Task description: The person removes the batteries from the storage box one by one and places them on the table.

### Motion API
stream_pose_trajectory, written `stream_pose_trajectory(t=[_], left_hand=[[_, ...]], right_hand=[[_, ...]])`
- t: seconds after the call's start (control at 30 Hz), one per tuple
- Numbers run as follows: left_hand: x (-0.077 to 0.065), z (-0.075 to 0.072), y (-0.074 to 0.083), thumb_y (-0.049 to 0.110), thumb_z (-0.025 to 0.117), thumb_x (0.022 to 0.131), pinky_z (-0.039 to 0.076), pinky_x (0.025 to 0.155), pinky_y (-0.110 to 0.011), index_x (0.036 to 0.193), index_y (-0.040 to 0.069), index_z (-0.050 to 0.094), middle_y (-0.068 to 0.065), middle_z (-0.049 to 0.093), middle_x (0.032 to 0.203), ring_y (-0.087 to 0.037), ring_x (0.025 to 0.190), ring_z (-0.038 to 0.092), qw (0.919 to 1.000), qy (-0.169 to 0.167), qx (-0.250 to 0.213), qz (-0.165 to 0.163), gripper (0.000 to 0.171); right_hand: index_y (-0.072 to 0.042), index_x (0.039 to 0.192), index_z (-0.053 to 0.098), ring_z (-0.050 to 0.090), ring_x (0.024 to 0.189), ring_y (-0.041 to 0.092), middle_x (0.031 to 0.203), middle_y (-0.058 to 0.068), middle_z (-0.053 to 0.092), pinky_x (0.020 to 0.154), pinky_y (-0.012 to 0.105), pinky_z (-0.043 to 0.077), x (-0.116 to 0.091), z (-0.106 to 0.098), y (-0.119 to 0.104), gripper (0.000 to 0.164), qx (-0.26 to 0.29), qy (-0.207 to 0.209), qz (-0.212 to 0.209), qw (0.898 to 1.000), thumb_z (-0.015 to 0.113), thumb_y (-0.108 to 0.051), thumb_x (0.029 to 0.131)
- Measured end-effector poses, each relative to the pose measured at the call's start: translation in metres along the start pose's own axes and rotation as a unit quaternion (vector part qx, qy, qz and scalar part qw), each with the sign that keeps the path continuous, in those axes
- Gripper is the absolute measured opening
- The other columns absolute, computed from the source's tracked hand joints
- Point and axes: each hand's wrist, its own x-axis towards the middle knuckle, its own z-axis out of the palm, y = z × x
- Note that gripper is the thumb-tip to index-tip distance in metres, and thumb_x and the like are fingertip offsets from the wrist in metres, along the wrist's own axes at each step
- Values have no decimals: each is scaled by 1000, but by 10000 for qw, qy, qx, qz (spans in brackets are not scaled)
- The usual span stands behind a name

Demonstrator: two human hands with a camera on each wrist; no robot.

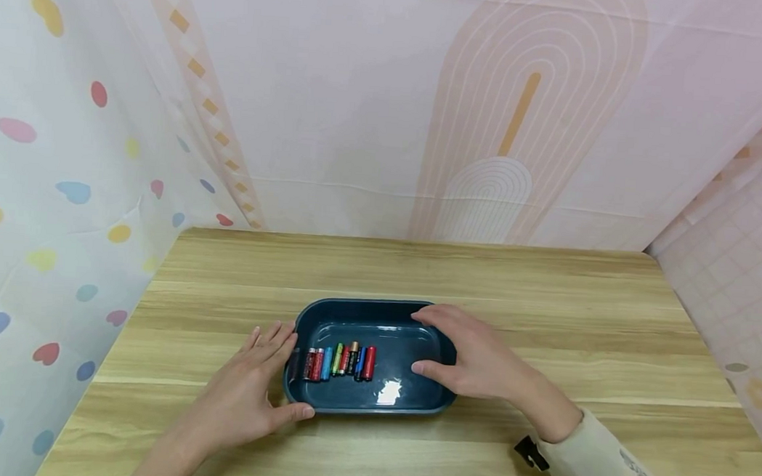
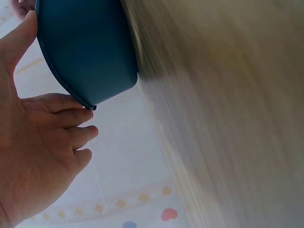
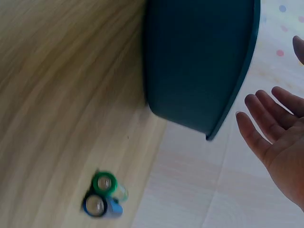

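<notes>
A dark teal tray (image 1: 403, 407) stands on the table. Several batteries (image 1: 350, 360), red, blue, green and black, lie side by side in its left half. My left hand (image 1: 248, 383) rests at the tray's left end, fingers against the side and thumb by the front rim. In the left wrist view the thumb and index finger meet the rim of the tray (image 2: 90, 52). My right hand (image 1: 479, 353) is over the tray's right end with fingers and thumb apart, nothing between them. In the right wrist view, its fingers (image 3: 266, 116) stand off the rim.
Two more batteries, one green-ringed (image 3: 105, 183) and one blue (image 3: 97, 205), are on the table beside the tray in the right wrist view; the right hand and forearm hide them in the head view. Patterned cloth (image 1: 336, 119) hangs behind the wooden table (image 1: 549, 277).
</notes>
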Motion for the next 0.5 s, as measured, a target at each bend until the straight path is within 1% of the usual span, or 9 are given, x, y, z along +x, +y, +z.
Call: stream_pose_trajectory(t=[0.1,0.2,0.33,0.43,0.5], left_hand=[[0,0,0,76,77,77,16,129,-52,156,-3,45,-16,35,167,-38,157,25,10000,-7,-17,-2,116],[0,0,0,81,73,77,16,129,-53,156,-3,45,-16,35,167,-38,157,25,10000,-4,-33,1,119],[0,-1,0,84,69,77,19,128,-55,155,-3,45,-17,35,167,-38,157,25,10000,26,-14,22,120],[0,-1,0,84,70,77,21,127,-57,155,-3,45,-17,35,167,-39,157,26,10000,17,3,10,119],[0,-1,1,83,70,77,21,126,-57,155,-3,46,-17,36,167,-38,156,27,10000,20,19,5,119]], right_hand=[[-8,148,57,57,135,31,150,11,58,109,57,49,5,4,-2,66,74,-101,46,9999,77,-43,95],[-7,148,57,60,130,29,147,9,59,106,55,52,10,8,-3,68,162,-175,82,9997,78,-43,94],[-7,148,57,63,124,25,144,7,61,102,50,55,15,15,-4,69,173,-245,132,9995,79,-43,93],[-9,148,57,62,125,22,145,6,60,102,48,55,18,20,-4,70,154,-318,242,9991,80,-45,92],[-10,149,57,60,128,22,147,6,59,104,48,54,20,23,-4,70,128,-394,313,9987,79,-46,92]])
